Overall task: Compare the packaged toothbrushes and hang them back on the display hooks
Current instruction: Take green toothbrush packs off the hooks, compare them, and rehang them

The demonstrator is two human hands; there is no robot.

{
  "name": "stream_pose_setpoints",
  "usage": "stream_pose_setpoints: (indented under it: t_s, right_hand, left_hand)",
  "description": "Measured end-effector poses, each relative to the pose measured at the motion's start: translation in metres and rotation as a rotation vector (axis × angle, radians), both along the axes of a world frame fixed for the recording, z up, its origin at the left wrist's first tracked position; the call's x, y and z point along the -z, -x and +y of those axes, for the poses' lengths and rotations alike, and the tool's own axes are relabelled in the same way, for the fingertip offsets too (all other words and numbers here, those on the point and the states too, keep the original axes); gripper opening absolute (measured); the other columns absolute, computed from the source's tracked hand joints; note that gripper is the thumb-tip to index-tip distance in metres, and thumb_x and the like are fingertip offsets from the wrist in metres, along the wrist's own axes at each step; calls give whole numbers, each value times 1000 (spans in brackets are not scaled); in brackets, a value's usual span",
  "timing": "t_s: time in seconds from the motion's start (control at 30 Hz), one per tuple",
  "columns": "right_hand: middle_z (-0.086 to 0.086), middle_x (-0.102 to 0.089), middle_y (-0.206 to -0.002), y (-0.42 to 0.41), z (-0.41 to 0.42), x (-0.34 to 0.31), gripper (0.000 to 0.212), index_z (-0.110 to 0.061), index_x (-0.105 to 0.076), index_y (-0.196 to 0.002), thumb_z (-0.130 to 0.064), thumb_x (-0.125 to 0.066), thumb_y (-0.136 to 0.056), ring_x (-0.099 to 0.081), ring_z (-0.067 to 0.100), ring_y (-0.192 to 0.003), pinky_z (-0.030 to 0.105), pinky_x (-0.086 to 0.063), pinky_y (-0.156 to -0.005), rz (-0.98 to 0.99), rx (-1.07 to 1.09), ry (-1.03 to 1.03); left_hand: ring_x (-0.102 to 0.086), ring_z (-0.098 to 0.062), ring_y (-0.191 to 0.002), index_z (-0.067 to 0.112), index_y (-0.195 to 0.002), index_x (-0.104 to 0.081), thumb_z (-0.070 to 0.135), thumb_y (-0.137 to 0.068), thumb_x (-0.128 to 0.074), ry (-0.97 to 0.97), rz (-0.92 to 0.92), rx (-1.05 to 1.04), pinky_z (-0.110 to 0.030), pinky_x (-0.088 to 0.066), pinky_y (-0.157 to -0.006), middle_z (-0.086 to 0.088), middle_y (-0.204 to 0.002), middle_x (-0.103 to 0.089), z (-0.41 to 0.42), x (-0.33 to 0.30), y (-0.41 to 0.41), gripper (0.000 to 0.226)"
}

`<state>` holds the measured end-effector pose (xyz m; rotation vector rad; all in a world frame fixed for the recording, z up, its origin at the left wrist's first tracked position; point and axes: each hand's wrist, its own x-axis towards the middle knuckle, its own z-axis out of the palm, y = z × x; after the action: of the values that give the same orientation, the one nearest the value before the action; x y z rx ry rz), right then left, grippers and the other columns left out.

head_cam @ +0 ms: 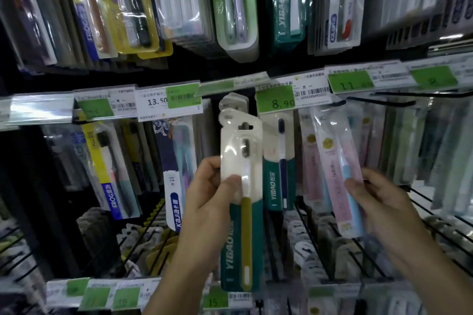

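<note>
My left hand (204,202) grips a white and teal toothbrush pack (243,238) with an olive-handled brush, held upright in front of the middle display row. Its hang hole (245,126) sits just below the price rail. My right hand (384,207) holds a pink pack with a light blue toothbrush (337,174), tilted with its top leaning left. The two packs are apart, with a hanging teal pack (277,161) between them. A bare black display hook (381,102) juts out above the pink pack.
Price rails with green tags (275,102) run across the middle and bottom. Rows of hanging toothbrush packs fill the top (235,7), left (176,174) and right (409,148). Black wire hooks (440,207) stick out at lower right and lower left.
</note>
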<state>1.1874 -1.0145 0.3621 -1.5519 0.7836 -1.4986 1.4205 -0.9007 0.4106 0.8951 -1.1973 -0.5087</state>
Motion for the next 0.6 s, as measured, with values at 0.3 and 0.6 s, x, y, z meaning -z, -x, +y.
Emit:
stream_pose_setpoints:
  t_s: [0.3,0.6]
  right_hand:
    - [-17,-79,-100,-7,1,0,22,-44,-76,-97,-45,-63,-79,-74,0,-89,7,-53,-63,-4,-11,-7]
    - [-20,-78,-99,-3,3,-1,21,-48,-75,-96,-46,-62,-79,-73,-3,-89,7,-52,-64,-5,-5,-2]
  left_hand:
    - [-66,-8,-63,26,-96,-64,11,-101,-53,-14,-38,-60,-23,-54,-57,8,-70,-70,-8,-14,-16,20]
    - [-62,-12,-66,25,-94,-59,20,-101,-56,-100,-87,-190,-23,-49,-55,10,-72,-71,-45,-10,-21,10]
